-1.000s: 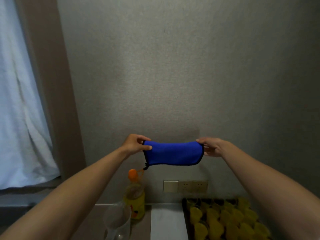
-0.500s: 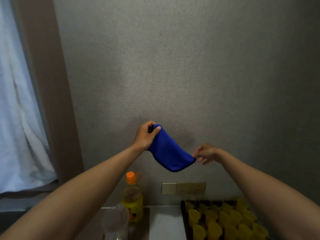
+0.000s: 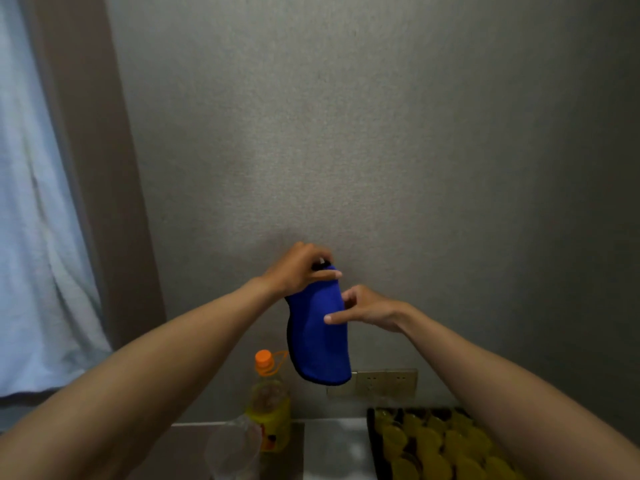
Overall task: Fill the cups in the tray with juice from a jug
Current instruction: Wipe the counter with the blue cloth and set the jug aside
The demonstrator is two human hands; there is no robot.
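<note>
Head view. The left hand (image 3: 298, 268) grips the top end of a blue fabric sleeve with black edging (image 3: 318, 336), fingers curled round it, so that the sleeve hangs down in front of a grey textured wall (image 3: 346, 133). The right hand (image 3: 367, 308) is at the sleeve's right edge with fingers loosely spread, the thumb against the blue cloth; whether it pinches the cloth cannot be told. Below, on the pale surface (image 3: 336, 448), stands a clear plastic bottle of yellow juice with an orange cap (image 3: 268, 403), and just in front of it a blurred transparent jug (image 3: 232, 448). At the lower right, a dark tray (image 3: 372, 441) holds rows of yellow cups (image 3: 429, 445), partly hidden by the right forearm. A beige wall socket plate (image 3: 384, 382) sits behind the tray; a white curtain (image 3: 38, 237) hangs at far left.
</note>
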